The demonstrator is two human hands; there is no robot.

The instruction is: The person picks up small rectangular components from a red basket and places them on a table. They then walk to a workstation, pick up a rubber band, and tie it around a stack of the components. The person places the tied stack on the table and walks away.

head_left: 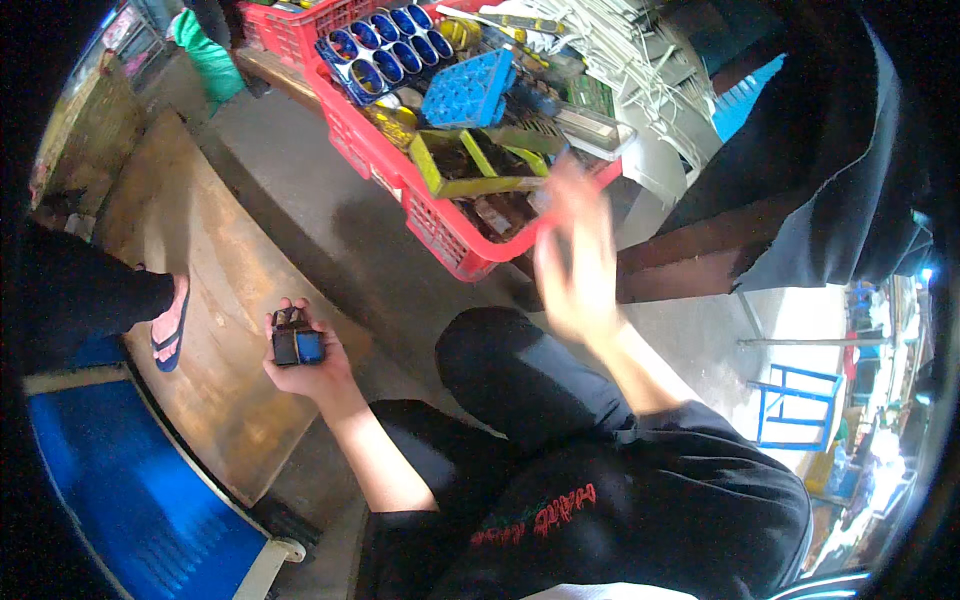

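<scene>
Over concrete floor [300,215], left hand [305,362] grips small black-and-blue block [297,345]; right hand [575,255] blurred, spread.

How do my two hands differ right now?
The left hand is low, palm up and sharp in the picture, gripping a small black and blue block; the right hand is raised near the red crate, blurred, fingers spread, and seems to hold nothing. Both are bare.

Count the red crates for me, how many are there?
2. One red crate full of parts sits by the blurred right hand; another red crate stands behind it at the top. More may be hidden.
</scene>
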